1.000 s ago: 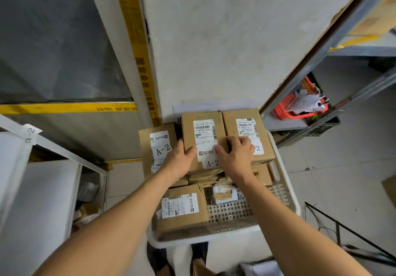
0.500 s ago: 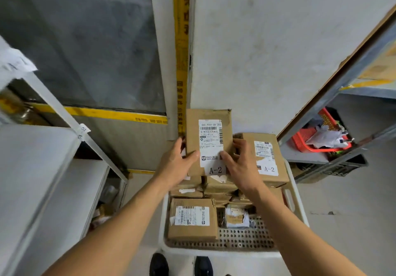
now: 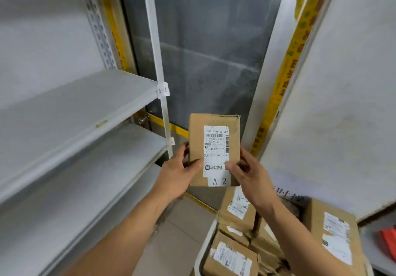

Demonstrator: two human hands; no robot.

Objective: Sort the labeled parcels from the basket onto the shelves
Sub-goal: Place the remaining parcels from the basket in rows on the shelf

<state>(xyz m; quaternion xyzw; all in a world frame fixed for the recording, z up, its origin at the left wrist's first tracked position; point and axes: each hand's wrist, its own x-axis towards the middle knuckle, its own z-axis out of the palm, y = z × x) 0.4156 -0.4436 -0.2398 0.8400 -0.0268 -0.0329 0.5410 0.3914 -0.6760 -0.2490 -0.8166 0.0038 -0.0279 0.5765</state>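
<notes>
- I see the left hand (image 3: 177,174) and the right hand (image 3: 249,176) holding 1 parcel (image 3: 199,147) between them, upright, with its label turned to the camera.
- The fingers of both hands are clamped on the lower sides of the box; each thumb lies on the front face, and the other fingers go behind, where I cannot see them.
- I think the parcel is held like this so that the printed code "A-2" at the bottom of the label can be read before it is placed.
- The parcel is in the air, above the basket (image 3: 203,252) and just to the right of the white shelf post (image 3: 157,61).
- The post carries a tag "A-1" (image 3: 163,90) at the level of the upper shelf (image 3: 70,102). A smaller tag (image 3: 172,141) sits at the shelf below (image 3: 90,160), but it is too small for me to read.
- My judgement: the shelf below is probably the A-2 place, so the next move should bring the box left and a little down onto it.
- The basket, low on the right, holds more brown parcels (image 3: 231,258) with labels, so most of the sorting is not yet done.
</notes>
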